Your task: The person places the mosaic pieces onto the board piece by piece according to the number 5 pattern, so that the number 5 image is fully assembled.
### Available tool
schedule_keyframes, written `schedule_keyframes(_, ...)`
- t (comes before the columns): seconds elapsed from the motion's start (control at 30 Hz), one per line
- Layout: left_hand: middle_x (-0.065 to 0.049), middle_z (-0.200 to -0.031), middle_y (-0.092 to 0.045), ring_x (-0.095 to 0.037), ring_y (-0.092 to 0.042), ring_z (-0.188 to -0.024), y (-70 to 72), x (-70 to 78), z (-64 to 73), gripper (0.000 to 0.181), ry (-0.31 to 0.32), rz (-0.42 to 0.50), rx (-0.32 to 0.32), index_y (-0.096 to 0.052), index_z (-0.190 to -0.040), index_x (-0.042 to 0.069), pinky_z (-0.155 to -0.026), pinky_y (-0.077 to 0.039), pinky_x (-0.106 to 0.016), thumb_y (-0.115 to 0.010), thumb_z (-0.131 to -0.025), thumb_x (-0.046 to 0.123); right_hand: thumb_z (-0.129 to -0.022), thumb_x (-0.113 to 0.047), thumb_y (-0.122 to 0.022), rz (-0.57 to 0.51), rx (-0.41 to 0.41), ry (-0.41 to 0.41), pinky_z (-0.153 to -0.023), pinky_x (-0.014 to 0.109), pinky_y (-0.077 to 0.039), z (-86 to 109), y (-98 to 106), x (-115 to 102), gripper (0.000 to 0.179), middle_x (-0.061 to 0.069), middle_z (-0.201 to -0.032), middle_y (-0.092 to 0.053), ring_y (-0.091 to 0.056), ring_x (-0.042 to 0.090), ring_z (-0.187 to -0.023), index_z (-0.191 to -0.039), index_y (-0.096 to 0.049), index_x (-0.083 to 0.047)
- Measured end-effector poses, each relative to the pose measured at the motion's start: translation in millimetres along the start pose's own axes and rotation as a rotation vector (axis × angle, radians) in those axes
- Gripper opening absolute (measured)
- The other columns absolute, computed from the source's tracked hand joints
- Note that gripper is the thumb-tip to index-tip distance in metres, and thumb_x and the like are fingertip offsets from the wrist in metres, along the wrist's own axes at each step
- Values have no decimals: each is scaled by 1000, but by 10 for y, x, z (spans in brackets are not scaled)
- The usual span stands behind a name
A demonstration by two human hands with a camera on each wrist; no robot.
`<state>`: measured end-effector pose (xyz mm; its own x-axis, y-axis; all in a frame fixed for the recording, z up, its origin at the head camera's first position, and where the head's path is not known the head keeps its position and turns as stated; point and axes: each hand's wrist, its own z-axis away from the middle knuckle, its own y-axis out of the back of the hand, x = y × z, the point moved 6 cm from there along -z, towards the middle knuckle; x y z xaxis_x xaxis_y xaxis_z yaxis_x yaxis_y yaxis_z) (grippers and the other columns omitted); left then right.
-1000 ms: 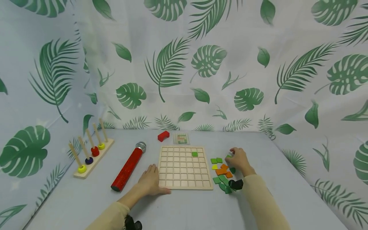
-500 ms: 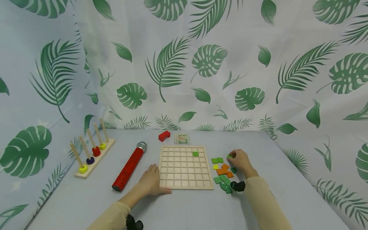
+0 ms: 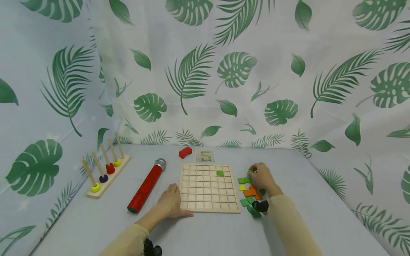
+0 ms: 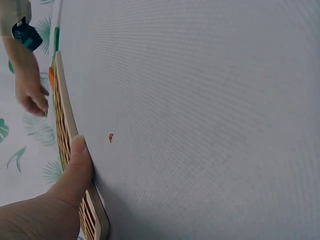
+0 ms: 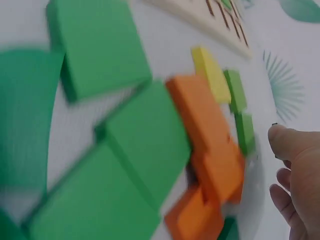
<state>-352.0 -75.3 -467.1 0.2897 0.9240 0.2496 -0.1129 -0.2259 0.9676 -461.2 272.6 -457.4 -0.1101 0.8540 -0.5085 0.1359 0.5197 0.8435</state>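
In the head view my left hand (image 3: 170, 203) rests at the near left corner of a pale wooden grid board (image 3: 205, 188). Its fingers lie along the left side, and the left wrist view has the thumb (image 4: 76, 167) against the front edge. One green square tile (image 3: 220, 173) sits in a cell toward the board's far right. Right of the board, my right hand (image 3: 262, 177) pinches a small green tile (image 3: 251, 171) between thumb and fingers, above the loose pieces. The right wrist view shows that hand (image 5: 302, 165) beyond the pile, with its tile mostly hidden.
Orange pieces (image 3: 249, 192), a yellow piece (image 3: 242, 187) and several green tiles (image 3: 245, 202) lie right of the board. A pattern card (image 3: 205, 155) and red block (image 3: 185, 152) stand behind it. Leftward are a red toy microphone (image 3: 145, 188) and a peg stand with rings (image 3: 110, 177).
My right hand has moved a little left toward the board, carrying the pinched green tile. The left hand keeps its place on the board. The head view has shifted slightly.
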Motion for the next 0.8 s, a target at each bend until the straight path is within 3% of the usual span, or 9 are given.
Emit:
schedule_keyframes(0.4,-31,-140,-33,-42,-32,-131,-4,-12,10,114,5,6,-4,-34,-134,-18,-103,-33,-53,-74,-66,65,-85,-6,-68,8,-4,241,-78,44,-49,-153,-188,-575,19,16,-96,-56,-55,31,-88,-100,-64,5)
schedule_keyframes(0.8,-29,-140,-34,-40,-31,-132,-16,-11,8,115,12,4,-14,-34,-134,-17,-103,-33,-53,-74,-65,66,-85,-9,-69,3,-149,315,-78,39,-49,-220,-614,-1065,15,8,-98,-56,-54,27,-93,-98,-66,-3)
